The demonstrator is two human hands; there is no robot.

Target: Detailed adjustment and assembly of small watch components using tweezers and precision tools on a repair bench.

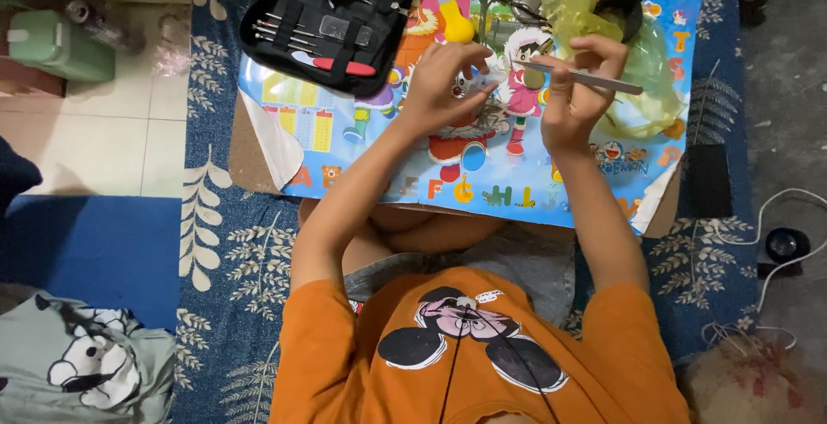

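Your orange cartoon-print shirt (474, 346) sits closest. Your right hand (573, 88) is closed on thin grey metal tweezers (594, 79), tip aimed at a small silvery round part (472, 88) pinched in your left hand's (444, 84) fingers, mid-board over the colourful cartoon alphabet lap board (482, 187). Yellow squeeze bulb (454, 19) just beyond. Open black zip tool case (332, 19) at far-left corner, crumpled yellow plastic bag (603, 10) at far-right corner.

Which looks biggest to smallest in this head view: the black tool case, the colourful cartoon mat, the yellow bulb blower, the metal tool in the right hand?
1. Cartoon mat
2. Black tool case
3. Metal tool, longer but far thinner than the next
4. Yellow bulb blower, close to the tool; unsure.
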